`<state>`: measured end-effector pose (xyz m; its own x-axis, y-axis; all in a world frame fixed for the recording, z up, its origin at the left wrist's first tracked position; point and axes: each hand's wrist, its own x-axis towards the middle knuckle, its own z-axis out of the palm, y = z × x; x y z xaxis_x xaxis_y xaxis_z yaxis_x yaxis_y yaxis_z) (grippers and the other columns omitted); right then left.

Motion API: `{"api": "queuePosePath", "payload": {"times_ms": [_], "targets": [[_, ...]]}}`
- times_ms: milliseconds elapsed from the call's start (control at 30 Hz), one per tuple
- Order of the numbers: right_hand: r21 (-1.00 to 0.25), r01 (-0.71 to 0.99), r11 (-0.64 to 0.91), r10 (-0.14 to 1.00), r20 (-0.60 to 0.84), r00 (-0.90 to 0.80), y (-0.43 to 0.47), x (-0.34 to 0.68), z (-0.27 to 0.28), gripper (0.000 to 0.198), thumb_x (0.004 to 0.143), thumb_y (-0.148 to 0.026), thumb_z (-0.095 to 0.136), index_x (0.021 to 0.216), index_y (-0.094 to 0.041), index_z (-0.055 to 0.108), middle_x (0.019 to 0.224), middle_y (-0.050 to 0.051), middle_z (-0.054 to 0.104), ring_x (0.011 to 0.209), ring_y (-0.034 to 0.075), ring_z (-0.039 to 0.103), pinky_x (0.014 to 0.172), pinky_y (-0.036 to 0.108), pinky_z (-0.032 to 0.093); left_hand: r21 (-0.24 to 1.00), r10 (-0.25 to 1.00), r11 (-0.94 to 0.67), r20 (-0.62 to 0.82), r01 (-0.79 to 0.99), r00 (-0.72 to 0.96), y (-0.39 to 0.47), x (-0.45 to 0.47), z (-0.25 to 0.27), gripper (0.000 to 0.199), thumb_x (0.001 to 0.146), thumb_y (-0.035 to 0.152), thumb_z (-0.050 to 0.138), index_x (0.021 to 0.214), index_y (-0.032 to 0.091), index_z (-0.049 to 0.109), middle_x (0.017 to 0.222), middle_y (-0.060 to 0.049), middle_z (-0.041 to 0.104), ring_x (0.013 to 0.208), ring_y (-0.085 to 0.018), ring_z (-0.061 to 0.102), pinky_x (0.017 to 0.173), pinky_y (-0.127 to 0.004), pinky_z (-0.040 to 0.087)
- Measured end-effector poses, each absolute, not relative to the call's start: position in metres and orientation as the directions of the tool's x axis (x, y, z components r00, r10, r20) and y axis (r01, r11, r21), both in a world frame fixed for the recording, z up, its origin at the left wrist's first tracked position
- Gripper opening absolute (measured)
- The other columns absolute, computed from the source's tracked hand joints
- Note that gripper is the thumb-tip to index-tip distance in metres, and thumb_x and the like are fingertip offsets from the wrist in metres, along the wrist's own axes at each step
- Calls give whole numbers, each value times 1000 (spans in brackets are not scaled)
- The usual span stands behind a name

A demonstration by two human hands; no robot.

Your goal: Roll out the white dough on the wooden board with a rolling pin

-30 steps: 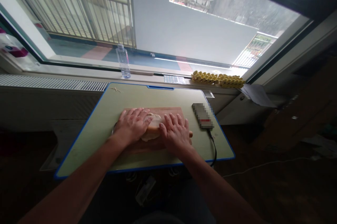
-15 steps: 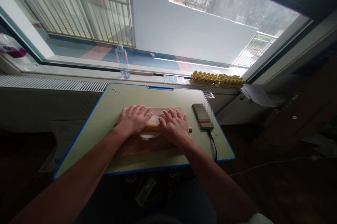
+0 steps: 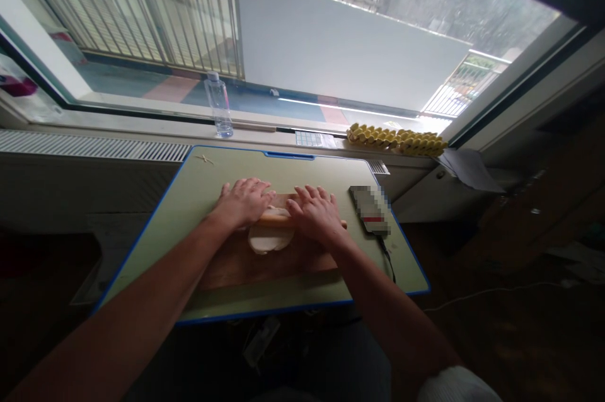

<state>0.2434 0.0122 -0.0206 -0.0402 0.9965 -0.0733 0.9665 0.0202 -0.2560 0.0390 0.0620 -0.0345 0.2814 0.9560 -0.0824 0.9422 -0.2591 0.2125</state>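
Note:
A wooden rolling pin [image 3: 270,220] lies across a pale round of dough [image 3: 270,240] on a brown wooden board [image 3: 250,273]. My left hand [image 3: 246,201] rests over the pin's left end, fingers stretched forward and palm down. On the right part of the pin lies my right hand [image 3: 317,210], also flat, with its fingers spread. The pin's right tip pokes out beside that hand; its left end is hidden. Flattened dough shows on the near side of the pin, and a small strip of it beyond.
The board sits on a green, blue-edged table [image 3: 236,169]. A phone-like device [image 3: 371,210] with a cable is at the right. On the sill stand a plastic bottle [image 3: 218,106] and yellow egg trays [image 3: 397,139]. Thin pale sticks [image 3: 205,159] lie at the table's far left.
Both hands and the rolling pin have moved slightly forward, away from me. More of the dough shows on the near side of the pin. The view has shifted a little.

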Motion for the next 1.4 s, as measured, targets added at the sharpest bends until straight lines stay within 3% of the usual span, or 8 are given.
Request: {"api": "queuePosePath", "payload": {"times_ms": [433,1000,1400], "targets": [[-291,957,10,999,38,1,61,251,-32,58,112,-57,43,155,-22,61,163,11,58,152,29,47,126,50,34,194,978,-196,117,961,175,94,48,-33,52,107,49,37,132,23,73,145,-15,71,133,-32,62,119,-54,40],[-249,968,-20,995,89,43,89,253,-33,51,111,-53,50,142,-17,70,152,14,67,142,31,56,121,47,38,150,981,-170,118,974,153,120,52,-34,54,108,46,33,126,19,76,138,-18,72,128,-34,65,109,-52,46],[-295,955,-21,997,65,42,68,252,-34,52,109,-50,50,146,-17,68,153,14,66,142,31,56,121,46,38,163,953,-243,222,956,204,95,48,-37,47,106,44,43,127,17,75,136,-17,74,126,-34,65,109,-50,45]]}}
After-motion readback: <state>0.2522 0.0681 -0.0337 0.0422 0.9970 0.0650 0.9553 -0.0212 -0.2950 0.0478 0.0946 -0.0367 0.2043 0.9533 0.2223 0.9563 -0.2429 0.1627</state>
